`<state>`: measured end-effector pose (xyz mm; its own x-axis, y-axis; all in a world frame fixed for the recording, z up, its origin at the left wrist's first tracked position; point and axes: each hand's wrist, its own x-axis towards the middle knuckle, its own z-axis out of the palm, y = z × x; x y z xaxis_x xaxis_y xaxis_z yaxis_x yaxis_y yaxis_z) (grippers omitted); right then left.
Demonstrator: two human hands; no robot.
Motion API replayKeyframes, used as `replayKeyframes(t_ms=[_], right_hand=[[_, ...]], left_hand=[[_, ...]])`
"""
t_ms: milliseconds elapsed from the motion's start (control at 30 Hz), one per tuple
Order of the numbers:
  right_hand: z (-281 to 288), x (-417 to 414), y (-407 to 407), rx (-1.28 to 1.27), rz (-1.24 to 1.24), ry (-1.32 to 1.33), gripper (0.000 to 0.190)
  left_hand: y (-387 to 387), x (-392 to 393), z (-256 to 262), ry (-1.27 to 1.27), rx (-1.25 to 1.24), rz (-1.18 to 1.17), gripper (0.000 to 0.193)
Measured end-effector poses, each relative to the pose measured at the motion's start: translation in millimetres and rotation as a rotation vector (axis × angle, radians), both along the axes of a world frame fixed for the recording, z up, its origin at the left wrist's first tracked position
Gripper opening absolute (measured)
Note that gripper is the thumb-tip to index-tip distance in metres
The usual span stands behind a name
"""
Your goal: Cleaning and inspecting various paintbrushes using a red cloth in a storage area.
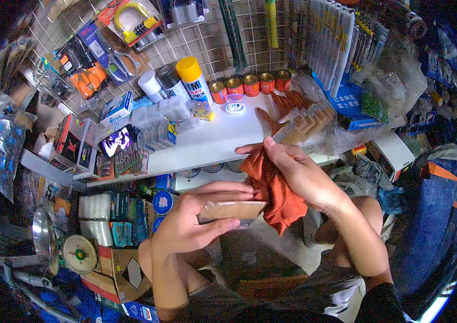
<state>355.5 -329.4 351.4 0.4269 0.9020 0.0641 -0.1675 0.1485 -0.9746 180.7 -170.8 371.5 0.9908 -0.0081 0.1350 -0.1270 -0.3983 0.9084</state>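
My left hand (206, 216) grips a flat brown item in clear plastic (234, 210), its thumb below and fingers over the top. It may be the head of a brush like those on the shelf, but I cannot tell. My right hand (293, 169) is shut on an orange-red cloth (283, 206) that hangs in folds. The cloth touches the right end of the brown item and the left fingertips; whether it wraps any part is hidden. Just beyond my right hand, several brown-handled brushes in clear plastic (303, 117) lie in a row on the white shelf (216, 137).
Small red cans (251, 85) and a yellow-capped spray can (194, 78) line the back. A lit phone (117, 141) leans at left among boxed goods. Padlocks and scissors hang on a wire grid (208, 44). A dial scale (79, 254) and a cardboard box (125, 274) stand lower left.
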Motion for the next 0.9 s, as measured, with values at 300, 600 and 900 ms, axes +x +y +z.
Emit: replayKeyframes(t_ms=[300,600,900], right_hand=[[11.8,10.4,-12.2,-0.353,-0.431,-0.587,0.05],[1.7,16.3,-20.3,-0.511,-0.396,-0.912,0.041],[1.6,16.6,-18.2,-0.444,-0.497,-0.915,0.039]], left_hand=[[19.8,2.1,-14.6,-0.026,-0.22,0.427,0.045],[31.0,8.2,-32.4,-0.038,0.079,0.675,0.039],[22.6,15.7,-34.7,-0.054,0.035,0.647,0.035]])
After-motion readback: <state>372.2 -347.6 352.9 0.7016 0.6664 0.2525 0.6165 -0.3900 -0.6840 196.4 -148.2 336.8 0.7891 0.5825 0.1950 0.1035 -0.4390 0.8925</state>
